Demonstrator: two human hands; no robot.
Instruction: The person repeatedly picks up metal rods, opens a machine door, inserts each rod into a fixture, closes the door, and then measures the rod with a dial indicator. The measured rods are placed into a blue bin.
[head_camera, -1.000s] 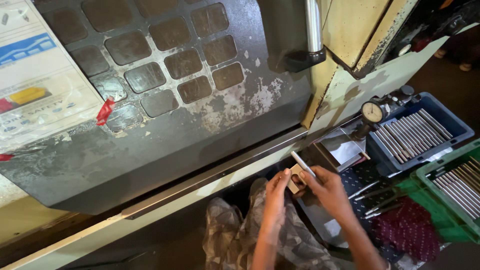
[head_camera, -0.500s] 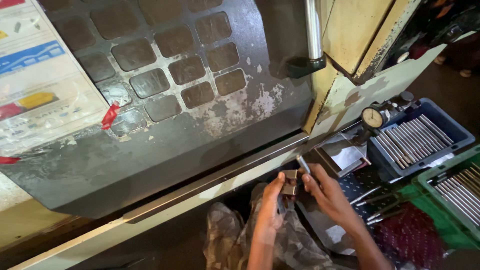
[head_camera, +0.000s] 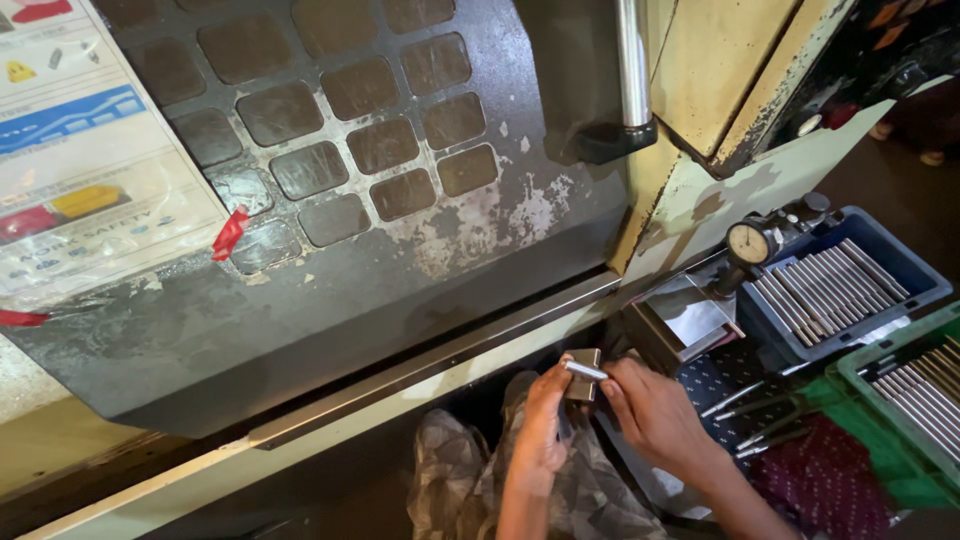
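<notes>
My left hand grips a small square metal block low in the head view, just under the edge of a big grey machine door. My right hand pinches a short shiny metal rod that lies across the block's face. Both hands meet over a patterned cloth on my lap.
A dial gauge stands at the right beside a blue crate of metal rods. A green crate with more rods sits at the far right. Loose rods lie on a dark mat. A steel handle runs up the door.
The rod in my right hand has tipped from upright to lying across the block. Both hands have stayed close together near the machine's lower edge.
</notes>
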